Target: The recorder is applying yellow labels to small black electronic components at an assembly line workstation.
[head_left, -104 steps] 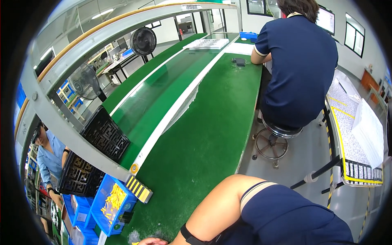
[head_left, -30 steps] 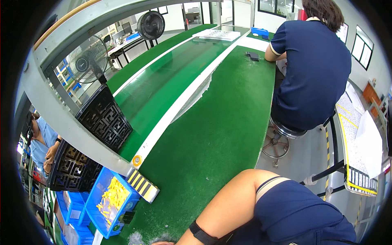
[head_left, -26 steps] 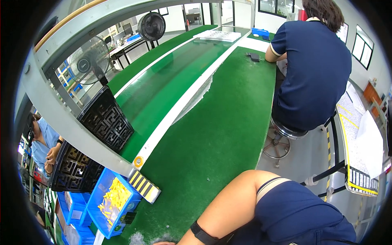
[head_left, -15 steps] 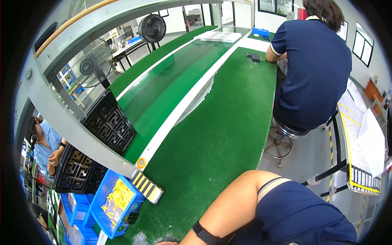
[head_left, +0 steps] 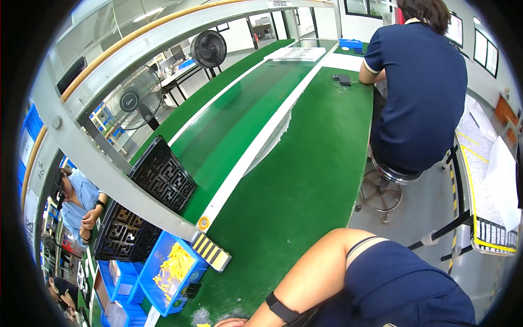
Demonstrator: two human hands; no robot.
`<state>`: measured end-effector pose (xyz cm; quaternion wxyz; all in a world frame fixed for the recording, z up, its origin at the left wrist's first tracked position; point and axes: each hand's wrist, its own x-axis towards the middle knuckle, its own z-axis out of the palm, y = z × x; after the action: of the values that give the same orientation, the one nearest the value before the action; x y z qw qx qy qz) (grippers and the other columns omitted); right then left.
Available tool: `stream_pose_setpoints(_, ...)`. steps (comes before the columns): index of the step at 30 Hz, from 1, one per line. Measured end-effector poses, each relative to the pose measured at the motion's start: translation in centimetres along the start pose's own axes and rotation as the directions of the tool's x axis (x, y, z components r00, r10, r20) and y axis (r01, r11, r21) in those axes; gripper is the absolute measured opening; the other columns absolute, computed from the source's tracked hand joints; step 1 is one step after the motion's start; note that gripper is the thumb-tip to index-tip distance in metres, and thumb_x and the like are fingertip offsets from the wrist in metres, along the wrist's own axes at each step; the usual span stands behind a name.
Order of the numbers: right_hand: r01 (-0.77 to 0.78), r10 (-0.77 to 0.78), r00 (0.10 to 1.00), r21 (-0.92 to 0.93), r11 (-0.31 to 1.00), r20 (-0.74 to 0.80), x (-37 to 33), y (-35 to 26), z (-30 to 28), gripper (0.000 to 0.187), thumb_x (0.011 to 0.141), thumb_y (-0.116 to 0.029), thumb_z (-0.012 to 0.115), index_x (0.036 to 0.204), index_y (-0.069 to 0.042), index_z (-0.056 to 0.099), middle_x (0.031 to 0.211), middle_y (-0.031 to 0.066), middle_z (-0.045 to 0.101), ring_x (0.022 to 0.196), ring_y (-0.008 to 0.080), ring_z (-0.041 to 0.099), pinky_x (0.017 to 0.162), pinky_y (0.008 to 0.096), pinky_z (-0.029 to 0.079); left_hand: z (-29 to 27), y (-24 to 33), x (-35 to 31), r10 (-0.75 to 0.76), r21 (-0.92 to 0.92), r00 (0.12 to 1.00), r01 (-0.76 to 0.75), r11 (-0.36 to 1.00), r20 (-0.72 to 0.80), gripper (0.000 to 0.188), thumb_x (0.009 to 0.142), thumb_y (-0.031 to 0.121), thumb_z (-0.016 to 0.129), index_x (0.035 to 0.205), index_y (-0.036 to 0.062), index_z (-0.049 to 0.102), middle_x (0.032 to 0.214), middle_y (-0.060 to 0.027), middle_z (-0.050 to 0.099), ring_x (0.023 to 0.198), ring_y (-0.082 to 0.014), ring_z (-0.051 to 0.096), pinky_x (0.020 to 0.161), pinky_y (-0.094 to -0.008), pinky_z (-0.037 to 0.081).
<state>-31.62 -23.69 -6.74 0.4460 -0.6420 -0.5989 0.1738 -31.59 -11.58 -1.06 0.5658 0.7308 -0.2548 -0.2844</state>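
Only a sliver of my right hand [head_left: 231,322] shows at the lower edge, beside a scuffed whitish patch on the green tabletop [head_left: 289,191]. Its fingers are mostly cut off by the frame, so what they do is hidden. A black band [head_left: 281,308] wraps the right wrist, and the bare forearm leads up to a navy sleeve. Just left of the hand, a small yellow piece [head_left: 203,325] peeks in at the border. Nearest to the hand stands a blue bin [head_left: 155,283] holding many small yellow parts [head_left: 177,267]. My left hand is out of the picture.
Black lattice crates [head_left: 163,177] and more blue bins [head_left: 122,283] stand at left, by a grey frame post [head_left: 125,180] with a striped foot. A conveyor [head_left: 218,120] runs beyond. Ahead, a co-worker in navy [head_left: 419,98] sits on a stool; another person [head_left: 81,201] is at far left.
The whole view has shifted, so the bins, crates and post appear farther right and slightly lower. A bit more of my right hand and the yellow piece have come into the picture.
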Motion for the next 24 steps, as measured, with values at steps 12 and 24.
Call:
stream_pose_setpoints(12, 0.056, -0.056, 0.998, 0.055, 0.997, -0.013, 0.2, 1.4, 0.6, 0.013, 0.074, -0.017, 0.066, 0.084, -0.009, 0.068, 0.082, 0.0076, 0.068, 0.076, 0.0212, 0.063, 0.068, 0.0351, 0.049, -0.1, -0.6, -0.3, 0.011, -0.027, 1.0, -0.011, 1.0, -0.019, 0.044, 0.093, 0.034, 0.043, 0.098, -0.005, 0.061, 0.103, -0.0157, 0.061, 0.097, -0.0234, 0.057, 0.09, -0.0346, 0.042)
stream_pose_setpoints(24, 0.036, -0.048, 0.996, 0.148, 0.988, 0.075, -0.3, -0.5, -1.5, 0.013, 0.076, -0.016, 0.069, 0.085, -0.006, 0.068, 0.083, 0.0063, 0.067, 0.077, 0.0169, 0.063, 0.068, 0.0302, 0.049, 0.6, 0.0, -0.5, 0.082, -0.04, 0.996, -0.084, 0.996, -0.045, 0.036, 0.095, 0.027, 0.041, 0.105, -0.0034, 0.059, 0.103, -0.013, 0.061, 0.095, -0.0203, 0.057, 0.087, -0.0313, 0.044)
